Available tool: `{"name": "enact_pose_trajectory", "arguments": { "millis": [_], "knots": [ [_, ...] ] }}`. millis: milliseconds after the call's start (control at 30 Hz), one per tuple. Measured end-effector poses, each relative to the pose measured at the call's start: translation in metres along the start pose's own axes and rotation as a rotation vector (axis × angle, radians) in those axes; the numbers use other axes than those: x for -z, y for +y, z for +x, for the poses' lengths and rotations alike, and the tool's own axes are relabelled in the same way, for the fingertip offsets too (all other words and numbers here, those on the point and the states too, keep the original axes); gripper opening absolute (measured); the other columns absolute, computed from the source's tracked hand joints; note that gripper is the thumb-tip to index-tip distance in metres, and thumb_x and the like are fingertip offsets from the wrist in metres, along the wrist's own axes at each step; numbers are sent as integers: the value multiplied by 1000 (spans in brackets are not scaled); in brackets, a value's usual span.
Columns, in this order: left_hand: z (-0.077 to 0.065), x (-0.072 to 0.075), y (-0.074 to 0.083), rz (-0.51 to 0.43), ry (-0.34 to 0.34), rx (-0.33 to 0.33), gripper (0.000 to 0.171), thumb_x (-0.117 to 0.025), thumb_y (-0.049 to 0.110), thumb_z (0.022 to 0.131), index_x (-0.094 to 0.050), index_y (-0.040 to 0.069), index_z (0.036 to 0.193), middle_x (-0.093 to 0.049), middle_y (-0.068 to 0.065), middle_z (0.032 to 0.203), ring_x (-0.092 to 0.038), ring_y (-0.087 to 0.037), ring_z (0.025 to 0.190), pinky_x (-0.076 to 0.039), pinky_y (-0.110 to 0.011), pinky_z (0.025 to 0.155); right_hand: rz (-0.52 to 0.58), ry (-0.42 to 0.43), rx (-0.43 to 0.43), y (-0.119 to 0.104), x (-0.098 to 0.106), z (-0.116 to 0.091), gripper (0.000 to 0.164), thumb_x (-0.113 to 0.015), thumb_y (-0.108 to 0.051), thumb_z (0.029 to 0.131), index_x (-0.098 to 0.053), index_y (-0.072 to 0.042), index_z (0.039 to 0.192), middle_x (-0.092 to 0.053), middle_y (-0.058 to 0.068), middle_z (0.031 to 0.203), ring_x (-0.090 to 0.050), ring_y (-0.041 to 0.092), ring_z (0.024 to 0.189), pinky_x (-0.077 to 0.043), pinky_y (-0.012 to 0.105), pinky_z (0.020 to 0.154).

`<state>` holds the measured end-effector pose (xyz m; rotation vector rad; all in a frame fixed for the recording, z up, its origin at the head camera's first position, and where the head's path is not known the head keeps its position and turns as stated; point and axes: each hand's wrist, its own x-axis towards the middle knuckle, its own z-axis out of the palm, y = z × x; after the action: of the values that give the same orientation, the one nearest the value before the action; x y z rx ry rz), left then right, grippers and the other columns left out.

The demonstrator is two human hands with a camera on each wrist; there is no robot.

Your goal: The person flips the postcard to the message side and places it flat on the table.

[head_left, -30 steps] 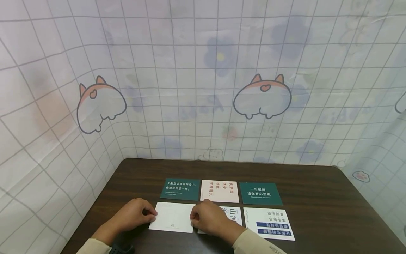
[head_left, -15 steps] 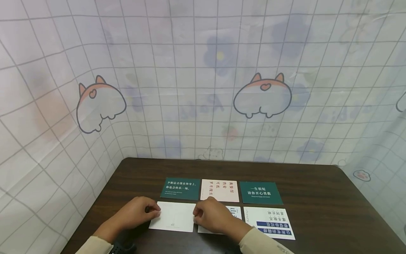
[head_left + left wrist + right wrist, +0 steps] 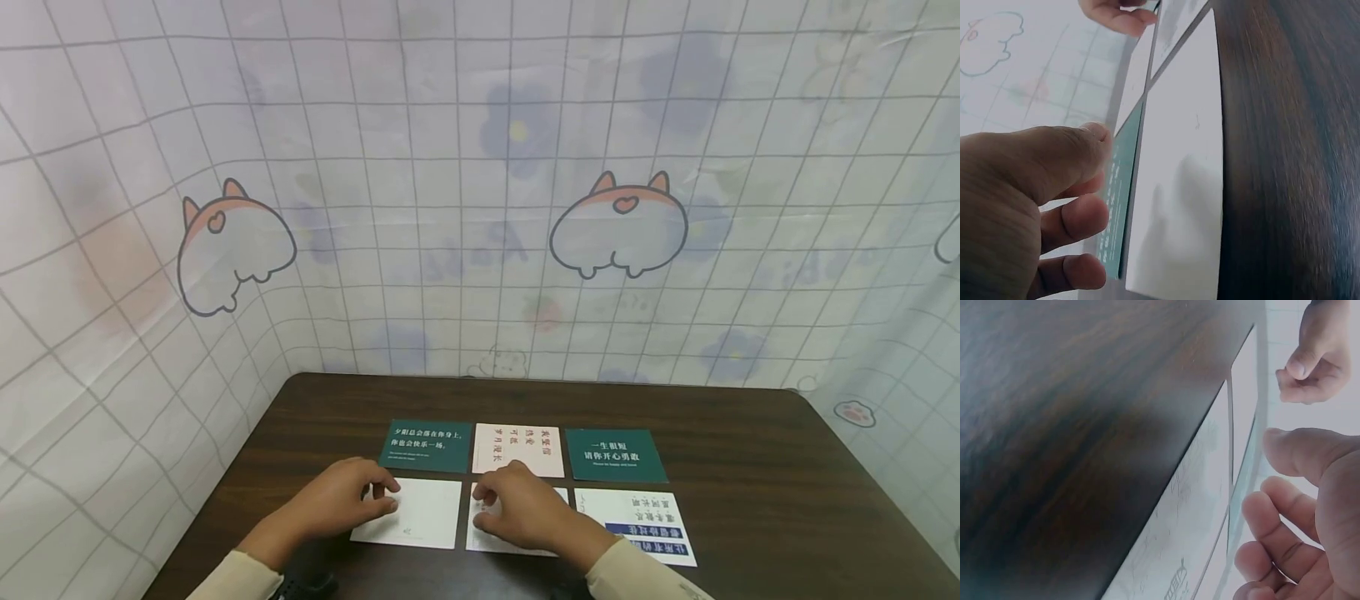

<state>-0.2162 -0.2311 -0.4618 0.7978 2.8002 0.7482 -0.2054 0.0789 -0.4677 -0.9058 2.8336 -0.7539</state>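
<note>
My left hand (image 3: pixel 339 498) hovers over the left edge of a blank-looking white card (image 3: pixel 423 515), thumb and fingers apart and holding nothing. My right hand (image 3: pixel 528 510) is above the middle card of the front row, a white card (image 3: pixel 501 543) with print that it mostly covers. In the right wrist view, the right fingers (image 3: pixel 1260 512) are loosely bent around nothing. Both cards lie flat on the dark table, side by side with a narrow gap. From the left wrist view, the left hand's shadow falls across the blank white card (image 3: pixel 1179 162).
Behind lie a green card (image 3: pixel 426 446), a pale pink card (image 3: pixel 517 450) and another green card (image 3: pixel 617 456) in a row. To the front right is a white card with blue bands (image 3: pixel 637 525). A grid-patterned curtain (image 3: pixel 480 292) encloses the dark wooden table (image 3: pixel 765 475).
Both hands have let go of the blank white card's side edges and lifted, their fingers spreading. The right hand has shifted right over the neighbouring card; the cards stay in place.
</note>
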Motion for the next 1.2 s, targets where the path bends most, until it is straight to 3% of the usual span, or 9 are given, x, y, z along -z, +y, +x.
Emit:
{"name": "enact_pose_trajectory", "arguments": {
  "millis": [233, 500, 767, 1200],
  "knots": [
    [7, -3, 8, 32, 7, -59, 23, -76, 35, 93, -78, 18, 107, -59, 21, 85, -53, -9, 79, -45, -34, 70, -12, -9, 0, 5, 7, -6, 30, -81, -33, 85, -74, -15, 108, -66, -11, 92, -53, 10, 94, -50, 32, 82],
    [10, -6, 17, 40, 4, -69, 25, -75, 35, 93, -77, 17, 110, -61, 19, 89, -55, -15, 87, -46, -42, 78, -36, -9, -24, 13, 9, -13, 38, -83, -36, 84, -72, -14, 114, -65, -8, 98, -53, 12, 98, -51, 35, 86],
    [13, -11, 19, 105, 30, -111, 29, -75, 38, 93, -75, 17, 113, -67, 10, 101, -57, -17, 98, -46, -50, 88, -54, -14, -51, 20, 11, -19, 44, -84, -38, 82, -72, -14, 117, -67, -7, 100, -54, 13, 98, -51, 35, 84],
    [20, -17, 27, 120, 36, -101, 32, -75, 38, 93, -74, 17, 118, -67, 8, 115, -56, -24, 117, -40, -60, 101, -58, -6, -62, 33, 14, -32, 49, -85, -38, 80, -71, -11, 119, -67, -2, 114, -55, 20, 109, -49, 43, 96]
  ]
}}
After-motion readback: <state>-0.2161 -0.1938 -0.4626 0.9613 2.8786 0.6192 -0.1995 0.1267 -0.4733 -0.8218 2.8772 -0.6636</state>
